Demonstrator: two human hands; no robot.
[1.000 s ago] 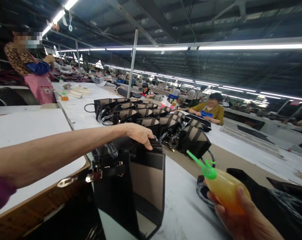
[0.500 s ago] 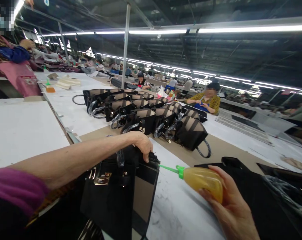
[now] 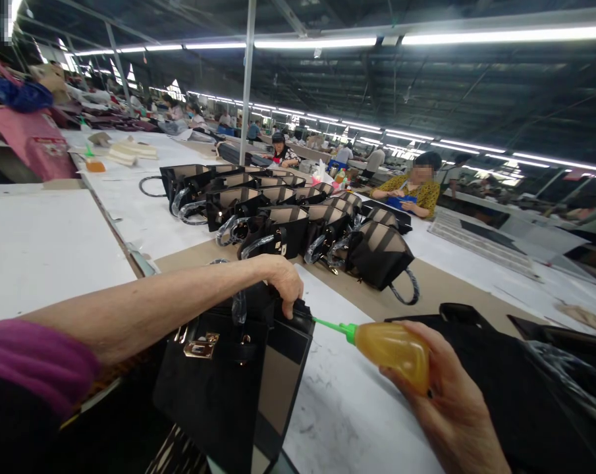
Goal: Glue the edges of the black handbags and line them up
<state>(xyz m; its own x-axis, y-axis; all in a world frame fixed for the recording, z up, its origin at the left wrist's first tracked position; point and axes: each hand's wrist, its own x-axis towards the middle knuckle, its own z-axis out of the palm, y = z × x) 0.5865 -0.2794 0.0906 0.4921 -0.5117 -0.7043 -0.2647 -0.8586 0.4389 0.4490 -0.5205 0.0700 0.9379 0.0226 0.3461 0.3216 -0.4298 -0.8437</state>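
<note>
Left fingers [image 3: 288, 307] pinched on top edge of black bag [image 3: 213, 388], lower center; right fingers [image 3: 399, 382] curled round yellow bottle [image 3: 389, 349], lower right, green nozzle [image 3: 333, 325] at bag's edge.

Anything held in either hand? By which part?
Right hand: translucent, amber-filled plastic squeeze bottle with a green nozzle, grip around the rear of its body. Left hand: black bag with a gold-coloured clasp, held at its top edge.

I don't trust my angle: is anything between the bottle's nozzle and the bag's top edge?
Nothing visible. The bottle in your right hand points its green nozzle up to the top edge of the bag; your left hand is beside the tip, clear of its path.
</note>
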